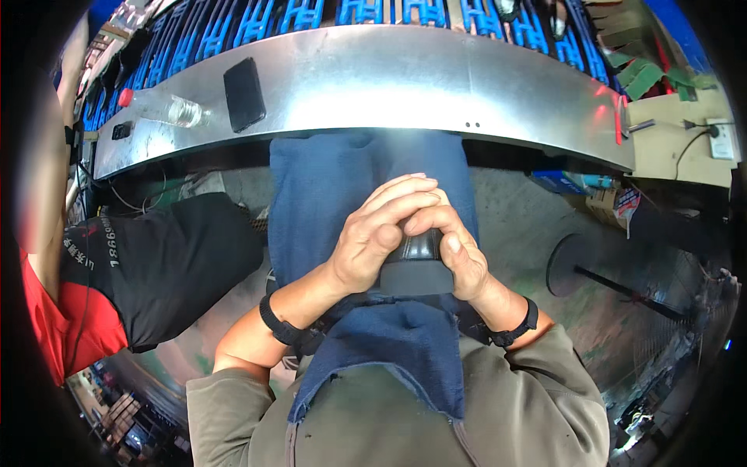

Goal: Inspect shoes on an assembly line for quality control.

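Observation:
Over my lap, both hands wrap round what looks like a black leather shoe point(419, 246), with a stitched seam and a dark grey block-like end point(416, 278) toward me. My left hand point(379, 231) cups it from the left, its fingers laid across the far part and its thumb bent in. From the right, my right hand point(459, 247) closes on it with curled fingers, and the fingertips of both hands meet over the top. The far part of the shoe is hidden under my fingers. A blue apron point(319, 183) covers my lap beneath.
Ahead runs a metal bench edge point(327, 86) with a black phone point(244, 94), a clear bottle point(167, 107) with a red cap, and red-handled pliers point(620, 121). Blue slatted racks point(303, 14) stand behind it. Another person in black shorts point(171, 261) sits at left. A round-based stand point(564, 265) is at right.

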`<state>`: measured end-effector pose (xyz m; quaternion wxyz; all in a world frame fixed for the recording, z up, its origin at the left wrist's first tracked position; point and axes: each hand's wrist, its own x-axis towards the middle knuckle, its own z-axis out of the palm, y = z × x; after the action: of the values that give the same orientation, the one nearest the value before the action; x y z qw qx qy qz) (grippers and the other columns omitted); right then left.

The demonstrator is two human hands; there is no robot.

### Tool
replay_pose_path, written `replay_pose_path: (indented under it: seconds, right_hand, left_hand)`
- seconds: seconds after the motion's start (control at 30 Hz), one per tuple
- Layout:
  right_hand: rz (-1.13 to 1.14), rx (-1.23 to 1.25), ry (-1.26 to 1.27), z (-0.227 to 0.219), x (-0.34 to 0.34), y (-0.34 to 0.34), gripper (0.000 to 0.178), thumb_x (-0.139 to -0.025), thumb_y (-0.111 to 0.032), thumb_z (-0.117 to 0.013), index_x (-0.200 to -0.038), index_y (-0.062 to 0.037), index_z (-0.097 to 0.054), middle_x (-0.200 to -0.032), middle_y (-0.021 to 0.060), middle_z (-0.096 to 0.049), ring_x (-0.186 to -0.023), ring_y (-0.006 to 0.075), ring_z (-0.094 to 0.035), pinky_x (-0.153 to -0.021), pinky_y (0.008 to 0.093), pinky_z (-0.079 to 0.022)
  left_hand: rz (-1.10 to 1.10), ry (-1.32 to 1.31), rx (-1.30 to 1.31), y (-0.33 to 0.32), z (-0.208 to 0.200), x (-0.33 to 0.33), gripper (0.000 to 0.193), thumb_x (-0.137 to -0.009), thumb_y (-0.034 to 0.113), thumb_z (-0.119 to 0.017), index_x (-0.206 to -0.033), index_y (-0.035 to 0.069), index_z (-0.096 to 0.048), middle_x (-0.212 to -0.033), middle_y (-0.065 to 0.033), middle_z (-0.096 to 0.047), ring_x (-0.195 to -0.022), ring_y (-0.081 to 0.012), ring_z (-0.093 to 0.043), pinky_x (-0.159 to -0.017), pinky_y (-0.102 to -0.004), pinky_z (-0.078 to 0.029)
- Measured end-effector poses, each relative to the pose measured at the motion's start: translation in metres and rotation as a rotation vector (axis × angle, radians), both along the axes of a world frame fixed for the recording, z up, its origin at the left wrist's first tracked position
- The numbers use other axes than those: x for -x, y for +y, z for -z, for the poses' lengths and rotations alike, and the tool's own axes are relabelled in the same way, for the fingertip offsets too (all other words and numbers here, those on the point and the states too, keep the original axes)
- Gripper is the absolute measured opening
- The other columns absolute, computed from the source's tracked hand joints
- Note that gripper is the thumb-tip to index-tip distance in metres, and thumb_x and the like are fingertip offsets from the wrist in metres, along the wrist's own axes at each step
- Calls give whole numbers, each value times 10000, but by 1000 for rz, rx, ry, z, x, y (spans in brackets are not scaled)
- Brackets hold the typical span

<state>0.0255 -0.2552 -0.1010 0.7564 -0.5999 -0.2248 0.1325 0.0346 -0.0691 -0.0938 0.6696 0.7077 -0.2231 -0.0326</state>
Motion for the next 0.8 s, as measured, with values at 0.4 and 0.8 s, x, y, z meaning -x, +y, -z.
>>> replay_pose_path:
  seconds: [0.4,0.8]
  right_hand:
    - [148,-349,297,-47,18,-28,598,-972,-468,-547,-1363,-22,-472,-1466,178,-456,-1373,262,-431,-1160,425,-313]
    - [-107,-343,625,-47,36,5,1223,-557,-170,-811,-1598,-71,-176,-1572,139,-368,-1460,299,-359,-1220,433,-260]
  left_hand:
    - [241,-216,-364,28,-10,33,1090,-630,280,-896,-1517,-16,-336,-1380,-263,-506,-1153,-457,-605,-1020,-462,-492]
    - [-236,119,417,12,-85,41,1201,-801,90,-830,-1597,43,67,-1552,-187,-315,-1380,-279,-426,-1146,-430,-361]
